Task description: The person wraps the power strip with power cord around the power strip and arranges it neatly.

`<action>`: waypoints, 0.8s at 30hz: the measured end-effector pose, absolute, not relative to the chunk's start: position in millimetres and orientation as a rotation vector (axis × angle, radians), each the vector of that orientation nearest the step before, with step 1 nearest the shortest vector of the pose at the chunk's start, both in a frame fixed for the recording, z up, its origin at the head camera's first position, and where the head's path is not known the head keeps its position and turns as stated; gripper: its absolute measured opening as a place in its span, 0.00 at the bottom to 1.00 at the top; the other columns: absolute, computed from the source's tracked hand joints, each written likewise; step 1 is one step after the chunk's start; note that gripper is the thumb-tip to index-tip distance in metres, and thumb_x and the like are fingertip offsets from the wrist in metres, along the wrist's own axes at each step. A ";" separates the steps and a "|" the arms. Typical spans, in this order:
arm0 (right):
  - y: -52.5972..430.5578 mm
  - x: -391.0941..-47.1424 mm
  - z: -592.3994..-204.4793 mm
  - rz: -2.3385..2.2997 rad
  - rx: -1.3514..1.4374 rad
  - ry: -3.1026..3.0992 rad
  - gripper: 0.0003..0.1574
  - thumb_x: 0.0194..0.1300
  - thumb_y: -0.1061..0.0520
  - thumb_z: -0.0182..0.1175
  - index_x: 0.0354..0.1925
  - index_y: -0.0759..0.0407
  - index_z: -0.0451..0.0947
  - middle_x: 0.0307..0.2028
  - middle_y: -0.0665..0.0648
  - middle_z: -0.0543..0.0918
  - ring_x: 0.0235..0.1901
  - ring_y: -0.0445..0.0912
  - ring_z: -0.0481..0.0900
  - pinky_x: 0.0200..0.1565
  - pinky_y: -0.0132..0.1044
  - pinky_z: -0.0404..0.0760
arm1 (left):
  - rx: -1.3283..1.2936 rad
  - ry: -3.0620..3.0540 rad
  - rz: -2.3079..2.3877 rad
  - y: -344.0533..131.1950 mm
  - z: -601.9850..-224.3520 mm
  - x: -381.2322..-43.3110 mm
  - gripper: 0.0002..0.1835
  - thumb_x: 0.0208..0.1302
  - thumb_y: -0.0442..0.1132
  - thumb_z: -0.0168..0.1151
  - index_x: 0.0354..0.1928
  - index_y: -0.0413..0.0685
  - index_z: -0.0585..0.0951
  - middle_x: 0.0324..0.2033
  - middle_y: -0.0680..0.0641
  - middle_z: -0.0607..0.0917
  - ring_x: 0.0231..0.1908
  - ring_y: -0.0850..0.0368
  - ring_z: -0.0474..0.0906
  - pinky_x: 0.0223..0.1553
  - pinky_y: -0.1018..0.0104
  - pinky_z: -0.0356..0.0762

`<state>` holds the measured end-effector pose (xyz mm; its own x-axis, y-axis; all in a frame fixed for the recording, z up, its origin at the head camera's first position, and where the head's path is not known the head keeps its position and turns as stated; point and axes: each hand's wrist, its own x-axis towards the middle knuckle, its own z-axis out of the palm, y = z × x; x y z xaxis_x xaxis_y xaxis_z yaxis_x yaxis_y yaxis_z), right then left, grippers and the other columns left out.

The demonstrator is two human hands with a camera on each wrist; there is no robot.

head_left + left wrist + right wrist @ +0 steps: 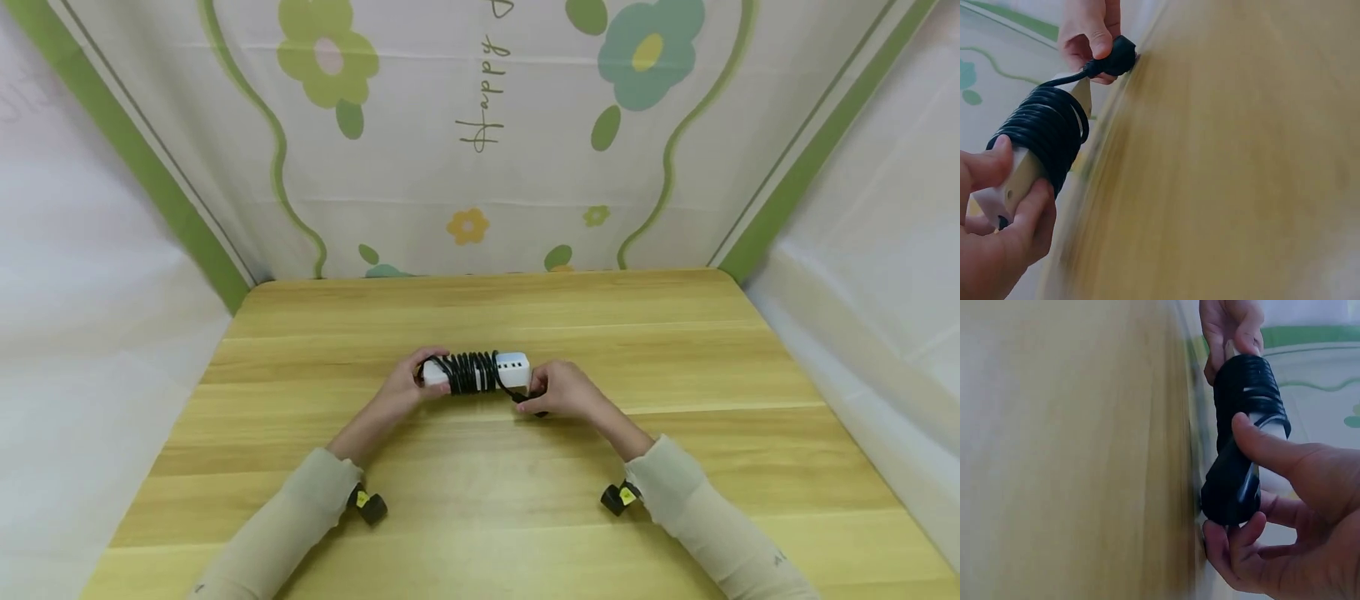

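Note:
A white power strip [513,369] has its black cord [472,372] wound around it in several close turns. At the strip's left end my left hand [408,383] grips the body, thumb on one side and fingers on the other, as the left wrist view shows. My right hand [566,390] pinches the black plug [1116,57] at the cord's free end, just beside the strip's right end. A row of small dark ports shows on the strip's right part in the head view. In the right wrist view the plug [1229,487] lies between thumb and fingers.
The wooden table [480,500] extends around both hands. Behind it hangs a white cloth [420,167] with printed flowers, and pale cloth walls stand at both sides. A small black camera [367,504] sits at the left wrist, another camera [618,498] at the right.

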<state>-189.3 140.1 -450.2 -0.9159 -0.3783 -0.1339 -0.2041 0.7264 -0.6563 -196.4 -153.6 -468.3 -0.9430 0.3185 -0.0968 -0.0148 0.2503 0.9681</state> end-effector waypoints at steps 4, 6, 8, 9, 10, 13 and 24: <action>133.6 -177.3 -446.9 -0.757 -0.558 2.878 0.17 0.50 0.46 0.79 0.24 0.54 0.82 0.23 0.50 0.80 0.23 0.41 0.67 0.28 0.34 0.66 | 0.308 2.295 1.663 -153.8 -471.1 -194.6 0.35 0.60 0.29 0.69 0.69 0.45 0.68 0.55 0.34 0.73 0.33 0.53 0.76 0.33 0.63 0.79; 130.1 -171.7 -445.4 -0.669 -0.599 2.969 0.16 0.49 0.46 0.79 0.27 0.55 0.86 0.27 0.52 0.81 0.26 0.42 0.69 0.29 0.35 0.69 | 0.330 2.342 1.609 -153.0 -471.2 -194.5 0.35 0.60 0.30 0.70 0.69 0.47 0.68 0.59 0.36 0.73 0.38 0.52 0.77 0.38 0.60 0.81; 127.7 -167.1 -444.2 -0.601 -0.617 3.025 0.17 0.49 0.47 0.79 0.29 0.57 0.87 0.30 0.54 0.80 0.27 0.43 0.71 0.30 0.37 0.73 | 0.375 2.391 1.546 -151.6 -470.9 -195.4 0.35 0.59 0.32 0.71 0.68 0.48 0.69 0.63 0.37 0.73 0.44 0.49 0.78 0.44 0.55 0.80; 126.9 -165.2 -444.0 -0.577 -0.617 3.042 0.17 0.49 0.48 0.79 0.29 0.58 0.86 0.30 0.55 0.79 0.27 0.44 0.71 0.30 0.37 0.74 | 0.407 2.413 1.510 -150.9 -470.5 -196.2 0.35 0.59 0.32 0.71 0.68 0.48 0.69 0.64 0.38 0.72 0.45 0.46 0.78 0.44 0.51 0.81; 125.8 -163.9 -443.5 -0.550 -0.620 3.052 0.17 0.50 0.48 0.78 0.30 0.59 0.86 0.31 0.55 0.79 0.27 0.44 0.71 0.30 0.37 0.75 | 0.445 2.443 1.473 -150.7 -469.8 -197.2 0.34 0.59 0.32 0.72 0.67 0.48 0.70 0.66 0.40 0.72 0.48 0.45 0.78 0.47 0.50 0.80; 123.7 -160.8 -442.8 -0.462 -0.653 3.075 0.19 0.51 0.48 0.77 0.29 0.60 0.84 0.31 0.55 0.78 0.26 0.44 0.72 0.29 0.37 0.77 | 0.551 2.520 1.355 -150.6 -467.6 -200.0 0.32 0.58 0.33 0.73 0.64 0.47 0.71 0.63 0.41 0.75 0.55 0.44 0.76 0.56 0.47 0.76; 132.2 -154.8 -448.3 -0.223 -1.190 3.150 0.20 0.53 0.51 0.77 0.44 0.52 0.84 0.33 0.53 0.78 0.28 0.43 0.75 0.26 0.34 0.76 | 0.794 2.633 1.095 -154.1 -459.7 -202.0 0.31 0.61 0.37 0.72 0.64 0.42 0.70 0.61 0.40 0.77 0.59 0.46 0.74 0.62 0.48 0.73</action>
<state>-154.8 132.2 -448.3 -0.7275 -0.6344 0.2615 -0.6648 0.7459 -0.0400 -202.0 -154.1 -459.7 -0.8410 0.5397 0.0365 0.4065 0.5860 0.7010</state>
